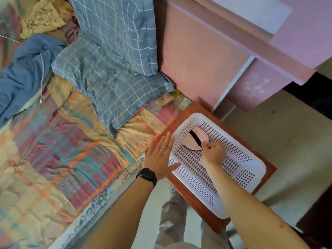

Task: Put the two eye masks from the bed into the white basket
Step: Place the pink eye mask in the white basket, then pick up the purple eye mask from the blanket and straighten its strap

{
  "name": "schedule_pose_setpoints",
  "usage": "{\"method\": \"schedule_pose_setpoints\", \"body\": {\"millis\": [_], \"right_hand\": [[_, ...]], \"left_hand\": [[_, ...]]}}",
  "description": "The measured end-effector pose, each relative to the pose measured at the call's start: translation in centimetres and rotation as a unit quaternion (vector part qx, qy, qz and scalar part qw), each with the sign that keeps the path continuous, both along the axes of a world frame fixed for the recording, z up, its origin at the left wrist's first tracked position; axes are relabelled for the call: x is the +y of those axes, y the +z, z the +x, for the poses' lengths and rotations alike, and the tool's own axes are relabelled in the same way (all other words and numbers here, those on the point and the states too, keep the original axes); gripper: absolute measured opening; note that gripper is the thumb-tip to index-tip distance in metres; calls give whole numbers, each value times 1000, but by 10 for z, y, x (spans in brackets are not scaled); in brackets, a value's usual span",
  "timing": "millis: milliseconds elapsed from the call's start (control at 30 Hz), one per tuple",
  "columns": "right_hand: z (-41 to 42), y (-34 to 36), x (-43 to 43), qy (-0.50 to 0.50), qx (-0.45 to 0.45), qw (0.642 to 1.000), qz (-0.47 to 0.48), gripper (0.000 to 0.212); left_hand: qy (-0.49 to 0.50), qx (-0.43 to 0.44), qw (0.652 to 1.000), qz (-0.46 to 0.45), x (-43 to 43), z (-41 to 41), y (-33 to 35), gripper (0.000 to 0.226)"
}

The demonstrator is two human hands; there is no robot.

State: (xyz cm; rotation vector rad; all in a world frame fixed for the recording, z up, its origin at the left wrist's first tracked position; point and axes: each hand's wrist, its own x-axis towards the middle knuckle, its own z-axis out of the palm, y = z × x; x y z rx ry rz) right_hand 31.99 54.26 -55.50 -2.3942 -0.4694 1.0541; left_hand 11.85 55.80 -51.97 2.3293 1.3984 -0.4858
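A pink eye mask (201, 136) with a black strap lies inside the white perforated basket (239, 169), near its far end. My right hand (213, 153) is in the basket with its fingers pinched on the mask's near edge and strap. My left hand (159, 157), flat with fingers apart and holding nothing, hovers at the basket's left rim by the bed edge. I see only one eye mask; a second one is not visible on the bed.
The basket rests on a reddish wooden stool (195, 200) beside the bed. The patchwork quilt (62, 141) carries two blue checked pillows (107, 81) and a blue blanket (23, 74). A pink headboard (197, 56) stands behind; grey floor (280, 141) lies to the right.
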Motion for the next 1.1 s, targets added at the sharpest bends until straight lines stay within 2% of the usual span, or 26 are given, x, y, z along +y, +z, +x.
{"method": "schedule_pose_setpoints", "body": {"millis": [200, 367, 467, 600, 733, 867, 1000, 1100], "right_hand": [[21, 38, -25, 170, 0, 986, -2, 34], [22, 104, -60, 402, -2, 914, 52, 34], [6, 156, -74, 503, -27, 851, 148, 33], [-48, 217, -86, 634, -69, 729, 249, 30], [-131, 263, -99, 735, -90, 597, 309, 36], [-231, 295, -132, 788, -80, 494, 358, 40], [-337, 311, -187, 826, -48, 420, 372, 42], [-415, 319, -238, 844, -34, 383, 375, 43]], "left_hand": [[32, 31, 999, 17, -11, 10, 27, 93], [170, -24, 985, 36, -53, 6, 82, 81], [259, -50, 963, 60, -94, -12, 121, 76], [366, -52, 922, 120, -158, -57, 164, 77], [482, -43, 856, 181, -227, -124, 194, 76], [586, -39, 769, 251, -308, -197, 219, 74], [661, 2, 695, 282, -398, -276, 238, 76], [689, 35, 662, 295, -465, -340, 250, 75]]}}
